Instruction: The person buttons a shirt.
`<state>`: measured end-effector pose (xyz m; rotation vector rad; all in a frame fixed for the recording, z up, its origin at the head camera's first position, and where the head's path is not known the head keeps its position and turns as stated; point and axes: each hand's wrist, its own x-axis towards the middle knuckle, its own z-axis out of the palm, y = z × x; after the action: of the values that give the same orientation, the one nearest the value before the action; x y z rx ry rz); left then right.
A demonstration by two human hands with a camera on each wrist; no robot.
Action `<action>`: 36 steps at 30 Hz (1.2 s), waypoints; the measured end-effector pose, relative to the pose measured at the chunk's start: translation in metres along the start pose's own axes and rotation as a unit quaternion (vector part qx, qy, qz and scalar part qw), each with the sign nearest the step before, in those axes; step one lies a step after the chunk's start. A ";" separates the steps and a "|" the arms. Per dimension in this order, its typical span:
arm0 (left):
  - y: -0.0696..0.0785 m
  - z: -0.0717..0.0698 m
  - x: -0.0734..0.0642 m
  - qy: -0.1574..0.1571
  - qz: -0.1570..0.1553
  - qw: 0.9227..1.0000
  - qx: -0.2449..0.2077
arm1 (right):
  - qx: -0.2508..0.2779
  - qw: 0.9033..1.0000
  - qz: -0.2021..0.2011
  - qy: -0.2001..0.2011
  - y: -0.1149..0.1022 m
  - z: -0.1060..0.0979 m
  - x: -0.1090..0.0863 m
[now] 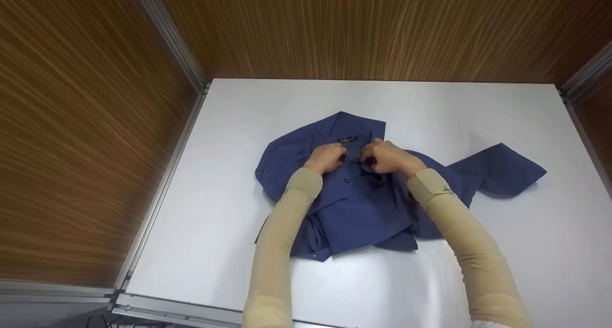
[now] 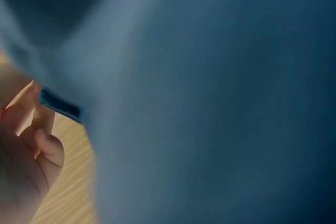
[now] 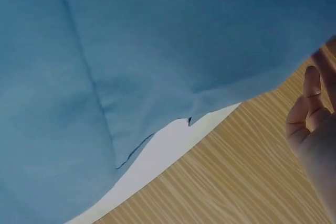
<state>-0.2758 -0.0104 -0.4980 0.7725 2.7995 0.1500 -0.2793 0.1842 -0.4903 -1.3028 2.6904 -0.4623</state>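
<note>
A dark blue button-up shirt (image 1: 363, 218) lies rumpled on the white table, with a dark label at the neck and small dark buttons down its front. Near the collar, my left hand (image 1: 327, 157) grips the cloth beside a button. My right hand (image 1: 388, 156) pinches the fabric a short way to the right, its fingertips partly hidden in folds. In the left wrist view, blurred blue cloth covers most of the picture and the left hand (image 2: 34, 156) shows at the left edge. The right wrist view has the right hand (image 3: 317, 119) at the cloth's edge.
The white table top (image 1: 215, 175) spreads around the shirt. Brown wood-grain panels (image 1: 306, 31) wall it in at the back and on both sides, with metal rails at the corners. One sleeve (image 1: 507, 172) stretches out to the right. Cables (image 1: 129, 322) hang below the front-left edge.
</note>
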 end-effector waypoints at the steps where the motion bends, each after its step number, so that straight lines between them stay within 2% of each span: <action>1: 0.000 0.003 0.001 0.000 -0.002 1.000 0.005 | -0.008 1.000 0.000 0.001 0.000 0.001 -0.001; 7: -0.003 0.009 0.003 0.030 -0.011 0.999 0.031 | -0.055 0.998 0.008 0.020 -0.001 0.009 -0.002; 10: -0.007 0.010 0.003 0.045 -0.013 0.998 0.029 | -0.057 0.997 -0.006 0.043 0.000 0.013 -0.001; 12: -0.010 0.010 0.001 0.048 -0.012 0.999 0.010 | -0.055 0.997 -0.024 0.056 -0.001 0.016 0.000; 15: -0.016 0.011 -0.002 0.035 -0.015 0.999 -0.039 | -0.069 0.994 -0.058 0.055 -0.004 0.020 0.000; 18: -0.020 0.013 -0.005 0.016 -0.018 0.996 -0.091 | -0.120 0.989 -0.078 0.028 -0.009 0.023 -0.003; 21: -0.022 0.015 -0.007 0.009 -0.017 0.991 -0.129 | -0.192 0.978 -0.076 0.004 -0.011 0.024 -0.008; 23: -0.022 0.015 -0.006 0.013 -0.013 0.990 -0.142 | -0.230 0.971 -0.070 0.006 -0.011 0.023 -0.010; 26: -0.022 0.014 -0.005 0.028 -0.007 0.989 -0.143 | -0.238 0.968 -0.065 0.042 -0.009 0.021 -0.008; 29: -0.020 0.012 -0.005 0.058 -0.002 0.987 -0.148 | -0.187 0.975 -0.053 0.104 -0.009 0.020 -0.002; 31: -0.017 0.010 -0.004 0.082 0.002 0.984 -0.158 | -0.145 0.977 -0.048 0.150 -0.009 0.019 0.002; 34: -0.012 0.008 -0.003 0.115 0.011 0.976 -0.184 | -0.100 0.971 -0.058 0.208 -0.010 0.020 0.008; 36: -0.010 0.006 -0.003 0.128 0.017 0.971 -0.201 | -0.086 0.967 -0.072 0.229 -0.011 0.020 0.012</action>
<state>-0.2767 -0.0205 -0.5051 0.7409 2.8402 0.8509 -0.2735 0.1638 -0.5053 -1.6204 3.0780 -0.6267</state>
